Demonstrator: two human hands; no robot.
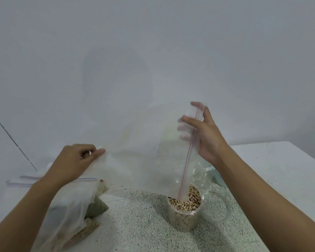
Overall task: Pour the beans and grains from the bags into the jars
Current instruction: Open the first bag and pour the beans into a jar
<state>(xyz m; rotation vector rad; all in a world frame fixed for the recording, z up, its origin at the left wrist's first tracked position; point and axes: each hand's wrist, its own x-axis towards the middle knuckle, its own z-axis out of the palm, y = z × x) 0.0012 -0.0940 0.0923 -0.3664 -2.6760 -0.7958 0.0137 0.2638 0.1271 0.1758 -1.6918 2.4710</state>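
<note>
At the far left of the speckled table [135, 224] lie flat zip bags [20, 180], apparently emptied. Just right of them the left hand [75, 160] pinches the closed bottom corner of the clear bag [144, 151] between thumb and curled fingers, holding that end up. Below that forearm sit two full bags, a greenish grain bag [96, 208] resting on a tan grain bag [88, 228].

The clear bag stretches from the left hand across to the right hand, and its red zip strip [188, 155] runs steeply down so that the lower end of the mouth dips into the bean jar [182, 220]. That jar stands upright and is filled nearly to its rim with black-eyed beans [187, 202]. No beans can be made out in the clear bag.

The right hand [207, 137] holds the upper part of the zip edge, thumb on the near side and spread fingers showing through the plastic. Behind the bean jar stands an empty glass jar [203, 176], and just beside it on the right is another clear jar [215, 208].

This looks like the tail end of one pour. The next move probably calls for lifting the mouth clear without tipping the jar, setting the bag aside, then opening a full bag over an empty jar.

No brand, label or writing can be read anywhere.
</note>
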